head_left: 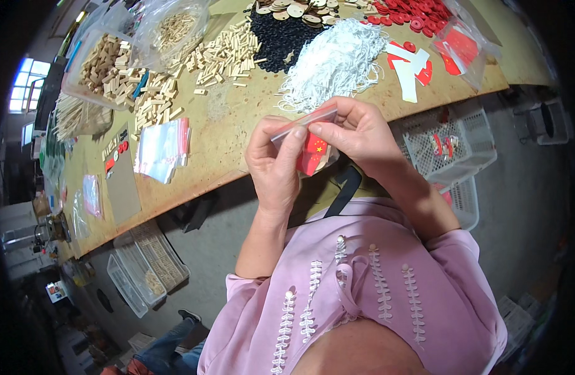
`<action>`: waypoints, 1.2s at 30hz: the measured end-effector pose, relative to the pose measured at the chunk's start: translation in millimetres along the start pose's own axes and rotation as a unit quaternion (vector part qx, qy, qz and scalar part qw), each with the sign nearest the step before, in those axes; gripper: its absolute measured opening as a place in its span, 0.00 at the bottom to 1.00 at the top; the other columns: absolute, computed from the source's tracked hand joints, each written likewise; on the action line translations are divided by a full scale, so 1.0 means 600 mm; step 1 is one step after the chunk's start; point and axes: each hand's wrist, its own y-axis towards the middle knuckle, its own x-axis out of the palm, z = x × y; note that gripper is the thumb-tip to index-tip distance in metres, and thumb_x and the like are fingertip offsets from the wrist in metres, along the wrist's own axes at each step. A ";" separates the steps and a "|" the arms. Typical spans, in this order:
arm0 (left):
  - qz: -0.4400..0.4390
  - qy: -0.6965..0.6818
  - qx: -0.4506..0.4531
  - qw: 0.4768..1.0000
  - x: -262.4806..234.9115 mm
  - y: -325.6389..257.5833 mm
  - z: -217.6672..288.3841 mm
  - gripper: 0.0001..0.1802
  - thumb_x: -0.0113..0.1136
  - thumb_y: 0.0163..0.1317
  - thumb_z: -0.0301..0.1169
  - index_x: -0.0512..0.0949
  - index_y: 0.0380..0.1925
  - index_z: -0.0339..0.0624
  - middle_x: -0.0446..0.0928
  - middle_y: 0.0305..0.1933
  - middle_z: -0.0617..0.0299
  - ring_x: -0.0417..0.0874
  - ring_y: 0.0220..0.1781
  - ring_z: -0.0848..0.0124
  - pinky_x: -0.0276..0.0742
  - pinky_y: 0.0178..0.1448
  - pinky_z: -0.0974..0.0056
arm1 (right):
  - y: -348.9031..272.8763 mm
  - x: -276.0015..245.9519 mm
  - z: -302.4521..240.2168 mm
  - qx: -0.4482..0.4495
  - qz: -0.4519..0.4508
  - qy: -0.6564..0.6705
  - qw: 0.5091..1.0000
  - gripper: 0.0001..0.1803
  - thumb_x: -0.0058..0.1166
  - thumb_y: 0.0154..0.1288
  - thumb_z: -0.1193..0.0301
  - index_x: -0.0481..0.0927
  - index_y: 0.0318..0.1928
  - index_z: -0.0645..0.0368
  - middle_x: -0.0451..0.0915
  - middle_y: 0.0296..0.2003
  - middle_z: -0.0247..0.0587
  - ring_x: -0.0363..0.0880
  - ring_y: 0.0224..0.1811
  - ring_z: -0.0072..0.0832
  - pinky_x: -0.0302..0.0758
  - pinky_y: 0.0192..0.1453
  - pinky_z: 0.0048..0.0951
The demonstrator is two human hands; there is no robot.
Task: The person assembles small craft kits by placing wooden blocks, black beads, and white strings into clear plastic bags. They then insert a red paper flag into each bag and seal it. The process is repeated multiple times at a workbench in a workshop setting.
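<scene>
Close to my body, just off the table's front edge, I hold a small clear zip bag [313,152] between both hands. Inside it lies a red piece with yellow stars; whatever else it contains is mostly hidden. My left hand [271,164] is closed on the left end of the bag's top strip, thumb pressed on it. Pinching the right end, my right hand [360,132] has its thumb against the strip too. Just beyond the hands lies a heap of white strings [334,62]. To the left, a stack of clear bags [161,150] rests on the table.
The wooden table [222,103] carries heaps of small wood blocks [156,100], black pieces [276,40] and red discs [418,15]. Red and white paper strips [407,78] lie at the right. Plastic baskets [450,147] stand below the right edge, and bins [147,265] stand lower left.
</scene>
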 end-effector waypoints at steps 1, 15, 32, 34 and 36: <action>0.014 -0.029 0.009 0.999 0.003 -0.002 -0.001 0.04 0.63 0.70 0.21 0.77 0.37 0.39 0.77 0.40 0.64 0.74 0.39 0.79 0.73 0.46 0.71 | -0.003 0.003 -0.001 0.002 0.001 0.003 1.000 0.07 0.59 0.74 0.77 0.84 0.48 0.66 0.86 0.39 0.32 0.82 0.41 0.14 0.79 0.45 0.20; -0.001 0.047 0.013 0.999 -0.015 0.009 0.002 0.05 0.65 0.67 0.18 0.80 0.39 0.37 0.81 0.39 0.65 0.79 0.42 0.80 0.76 0.48 0.72 | -0.005 -0.020 0.015 -0.039 0.012 0.017 0.999 0.08 0.53 0.80 0.76 0.79 0.53 0.66 0.87 0.46 0.39 0.84 0.47 0.18 0.81 0.54 0.22; -0.069 0.250 -0.032 0.965 -0.023 0.022 0.025 0.08 0.69 0.57 0.16 0.78 0.28 0.35 0.75 0.31 0.67 0.72 0.31 0.80 0.70 0.35 0.71 | -0.018 -0.004 -0.004 -0.049 0.048 -0.189 0.980 0.06 0.58 0.73 0.76 0.85 0.42 0.66 0.85 0.31 0.32 0.79 0.35 0.12 0.77 0.39 0.20; -0.088 0.254 -0.034 0.962 -0.032 0.017 0.033 0.07 0.67 0.58 0.15 0.78 0.29 0.36 0.74 0.32 0.69 0.71 0.31 0.82 0.68 0.36 0.72 | -0.018 -0.011 0.004 -0.072 0.047 -0.175 0.981 0.06 0.58 0.73 0.75 0.85 0.42 0.66 0.86 0.31 0.31 0.80 0.35 0.11 0.77 0.39 0.19; -0.098 0.237 -0.045 0.966 -0.040 0.010 0.038 0.07 0.66 0.59 0.15 0.78 0.30 0.37 0.75 0.32 0.70 0.70 0.33 0.82 0.67 0.37 0.73 | -0.019 -0.019 0.005 -0.054 0.043 -0.115 0.991 0.06 0.58 0.74 0.75 0.85 0.43 0.66 0.86 0.32 0.30 0.80 0.35 0.11 0.77 0.39 0.18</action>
